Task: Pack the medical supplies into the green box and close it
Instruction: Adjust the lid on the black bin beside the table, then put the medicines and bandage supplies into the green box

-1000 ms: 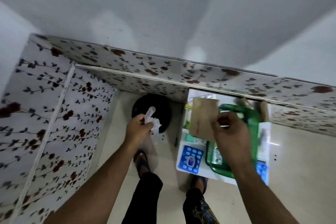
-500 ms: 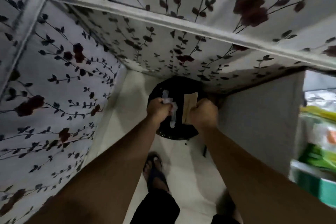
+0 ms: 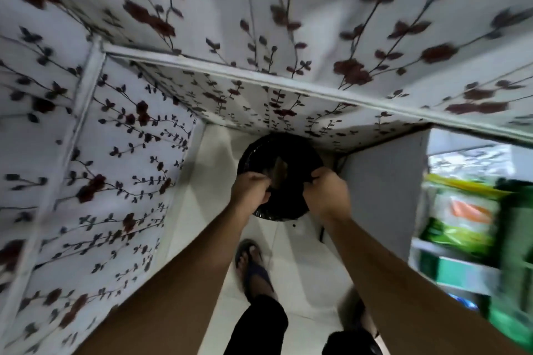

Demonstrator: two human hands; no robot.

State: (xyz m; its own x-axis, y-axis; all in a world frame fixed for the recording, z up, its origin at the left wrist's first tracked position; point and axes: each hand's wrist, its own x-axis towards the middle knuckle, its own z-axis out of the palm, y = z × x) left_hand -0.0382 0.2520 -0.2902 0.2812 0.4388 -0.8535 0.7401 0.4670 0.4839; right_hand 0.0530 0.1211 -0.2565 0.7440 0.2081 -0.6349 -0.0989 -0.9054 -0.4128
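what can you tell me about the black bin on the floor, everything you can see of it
The black bin is round and lined with a glossy, crinkled black plastic bag. It stands upright on the pale tiled floor, tucked under the flowered wall panel and beside a grey cabinet side. A brown, cardboard-like piece lies inside. The left hand and right hand both reach over its near rim, apparently gripping the bag's edge.

Both hands (image 3: 288, 190) on blk bin (image 3: 278, 153)
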